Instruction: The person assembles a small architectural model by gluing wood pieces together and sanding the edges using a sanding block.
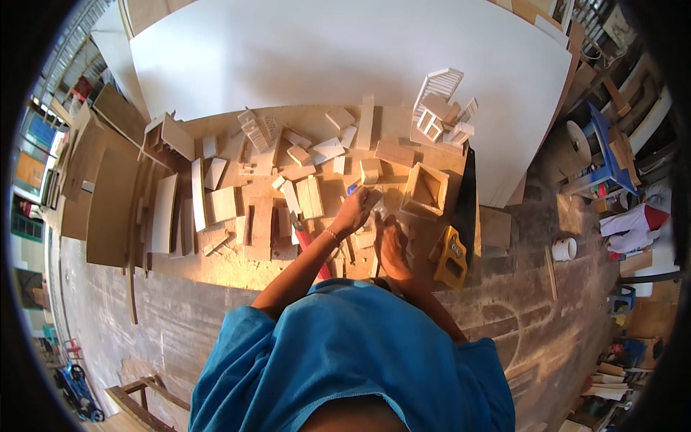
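My left hand [353,212] is closed over the middle of the wooden work surface [270,268]. A small blue thing [351,189] shows at its fingers, too small to name. Close beside it on the right is my right hand [393,246], its fingers curled in around something hidden. A small pale piece [379,207] lies between the hands, and I cannot make out which hand holds it. Just beyond them stands a small wooden block [371,171]. An open wooden box [420,204] sits to the right. Under my left forearm lies a red-handled tool [303,238].
A handsaw with a yellow handle [451,258] lies at the right edge. Slatted white wooden pieces [437,108] stand at the back right. Several wood offcuts [311,196] cover the left and middle. A large white panel [324,57] rises behind. A white bucket [564,250] stands on the floor.
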Demonstrator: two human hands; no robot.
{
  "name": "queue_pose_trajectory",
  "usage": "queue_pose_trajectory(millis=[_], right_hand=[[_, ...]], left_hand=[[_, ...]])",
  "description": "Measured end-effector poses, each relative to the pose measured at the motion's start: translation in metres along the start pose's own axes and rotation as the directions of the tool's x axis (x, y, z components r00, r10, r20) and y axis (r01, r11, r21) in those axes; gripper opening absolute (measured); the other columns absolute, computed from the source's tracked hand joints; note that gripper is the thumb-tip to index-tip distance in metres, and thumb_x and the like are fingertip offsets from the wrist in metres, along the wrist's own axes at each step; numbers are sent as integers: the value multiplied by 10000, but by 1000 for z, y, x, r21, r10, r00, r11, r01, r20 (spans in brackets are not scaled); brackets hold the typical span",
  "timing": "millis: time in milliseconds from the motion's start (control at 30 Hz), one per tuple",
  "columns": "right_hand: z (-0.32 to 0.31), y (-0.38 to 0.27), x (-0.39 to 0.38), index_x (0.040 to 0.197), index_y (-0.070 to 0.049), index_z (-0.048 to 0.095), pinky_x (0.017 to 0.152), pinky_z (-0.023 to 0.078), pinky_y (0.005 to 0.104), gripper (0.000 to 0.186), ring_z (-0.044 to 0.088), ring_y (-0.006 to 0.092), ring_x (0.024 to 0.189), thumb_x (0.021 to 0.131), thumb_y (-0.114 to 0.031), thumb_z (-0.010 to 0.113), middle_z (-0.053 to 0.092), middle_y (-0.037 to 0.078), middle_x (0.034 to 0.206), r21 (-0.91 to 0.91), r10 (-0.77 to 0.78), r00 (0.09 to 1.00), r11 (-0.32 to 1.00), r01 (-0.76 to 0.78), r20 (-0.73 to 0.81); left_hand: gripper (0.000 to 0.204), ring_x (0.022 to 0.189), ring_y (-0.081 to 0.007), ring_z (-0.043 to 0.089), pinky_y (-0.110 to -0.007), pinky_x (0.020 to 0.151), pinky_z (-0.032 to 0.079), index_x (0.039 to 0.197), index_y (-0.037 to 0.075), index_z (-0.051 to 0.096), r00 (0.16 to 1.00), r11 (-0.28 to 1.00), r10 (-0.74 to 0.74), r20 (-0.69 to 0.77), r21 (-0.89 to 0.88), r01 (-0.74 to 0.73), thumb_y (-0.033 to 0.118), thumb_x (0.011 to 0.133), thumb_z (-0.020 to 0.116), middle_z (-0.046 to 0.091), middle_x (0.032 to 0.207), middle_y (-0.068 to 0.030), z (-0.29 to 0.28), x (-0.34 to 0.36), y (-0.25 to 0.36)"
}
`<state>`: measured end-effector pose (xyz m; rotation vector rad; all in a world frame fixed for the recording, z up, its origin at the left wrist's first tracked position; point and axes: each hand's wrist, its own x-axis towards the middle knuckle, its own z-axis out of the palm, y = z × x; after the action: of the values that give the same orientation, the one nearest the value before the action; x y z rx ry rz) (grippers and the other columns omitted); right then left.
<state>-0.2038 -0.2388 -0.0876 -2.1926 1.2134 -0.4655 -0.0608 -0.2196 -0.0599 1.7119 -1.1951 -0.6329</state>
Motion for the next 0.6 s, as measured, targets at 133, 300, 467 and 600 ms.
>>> queue_pose_trajectory(millis=[133,300,467,600], right_hand=[[46,58,-1,1073,-46,507,669,449,365,254,566,276,757,925,-225,405,520,160,819,944,-108,985,316,-95,135],[-40,-3,-2,986,-28,617,661,474,420,234,588,367,776,781,-62,509,585,213,864,-159,-133,985,976,150,109],[-85,14,-15,920,-6,640,618,454,349,213,617,300,702,739,-24,528,606,210,754,91,-69,997,994,67,19],[-139,16,-26,978,-21,640,572,445,280,241,595,169,635,760,-51,539,639,118,742,208,81,981,971,-118,175]], left_hand=[[251,872,-434,524,-425,717,432,950,-14,510,1000,999,-26,17,-38,26,40,707,480,539,876,-247,6,3,1],[226,827,-412,550,-408,708,443,922,-7,541,996,995,-91,-16,-39,90,181,796,549,562,849,-240,3,6,6],[350,778,-293,608,-354,677,464,929,-34,608,980,967,-172,-96,-206,150,289,794,633,631,839,-194,1,4,-12],[194,667,-110,584,-228,587,471,899,-12,638,907,727,-405,-113,-641,245,168,826,629,615,768,-54,-33,2,36]])
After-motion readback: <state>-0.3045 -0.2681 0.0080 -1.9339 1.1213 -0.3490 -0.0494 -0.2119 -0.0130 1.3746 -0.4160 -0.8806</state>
